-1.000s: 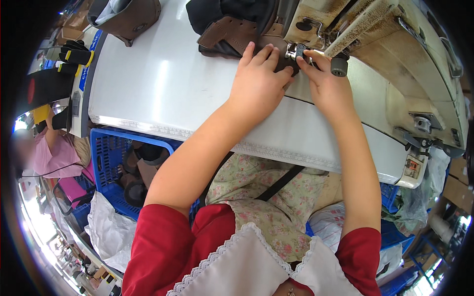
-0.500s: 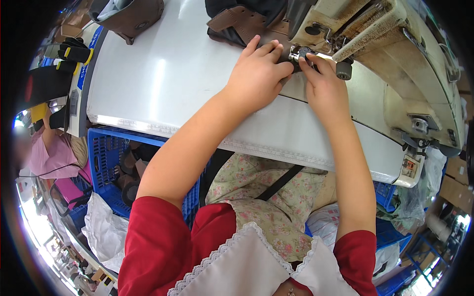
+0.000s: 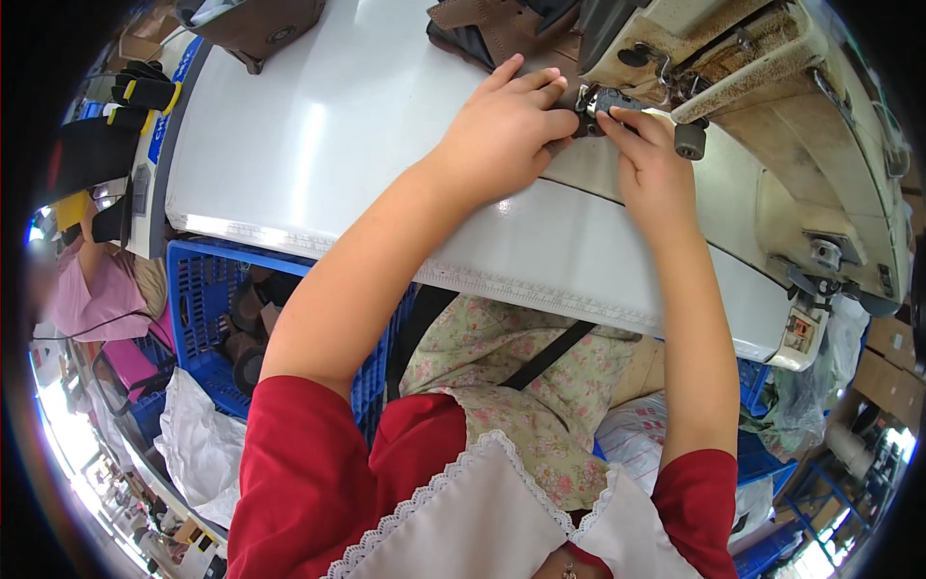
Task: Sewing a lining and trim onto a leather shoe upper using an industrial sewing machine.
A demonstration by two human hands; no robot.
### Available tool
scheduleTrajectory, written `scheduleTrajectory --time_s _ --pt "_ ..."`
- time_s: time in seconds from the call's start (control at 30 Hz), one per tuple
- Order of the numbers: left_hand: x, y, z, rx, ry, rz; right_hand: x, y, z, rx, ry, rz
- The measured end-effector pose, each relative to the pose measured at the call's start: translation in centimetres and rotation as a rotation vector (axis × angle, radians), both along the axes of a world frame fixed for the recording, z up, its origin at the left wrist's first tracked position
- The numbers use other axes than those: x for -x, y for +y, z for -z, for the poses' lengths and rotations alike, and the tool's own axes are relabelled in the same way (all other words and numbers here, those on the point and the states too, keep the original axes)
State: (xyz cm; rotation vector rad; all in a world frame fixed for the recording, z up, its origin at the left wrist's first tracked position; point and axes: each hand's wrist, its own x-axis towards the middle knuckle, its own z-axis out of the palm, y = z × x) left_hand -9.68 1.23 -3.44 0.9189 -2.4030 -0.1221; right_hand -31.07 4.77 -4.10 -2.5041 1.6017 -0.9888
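Observation:
My left hand lies on a brown leather shoe upper beside the sewing machine's presser foot. Its fingers are stretched out and partly spread over the leather. On the other side of the foot is my right hand, thumb and index finger drawn together at a small dark part by the needle area. What those fingertips hold, if anything, cannot be made out. The sewing machine head hangs over the work and hides part of the upper, whose dark lining shows at the back.
A white machine table with a ruler strip along its front edge lies beneath my forearms. A brown bag-like leather piece stands at the far left. Blue crates sit below the table. Another person in pink is at the left.
The whole view has shifted slightly, with the machine and upper farther right in the picture. My right hand's fingertips have drawn a little apart from my left thumb.

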Motion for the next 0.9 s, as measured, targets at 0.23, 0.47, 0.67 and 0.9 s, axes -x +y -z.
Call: scheduleTrajectory --time_s 0.23,0.47,0.67,0.9 --pt "-0.2 -0.4 0.1 -0.013 0.013 0.04 0.1 0.1 0.2 -0.007 -0.013 -0.012" --pt "0.0 -1.3 0.4 0.0 0.033 0.059 0.1 0.0 0.2 -0.025 -0.006 0.0" --pt "0.0 -1.5 0.8 -0.039 0.025 0.036 0.0 0.0 0.2 -0.03 0.007 0.021" --pt "0.1 -1.6 1.1 -0.025 0.071 0.039 0.0 -0.1 0.3 -0.006 0.02 0.016"
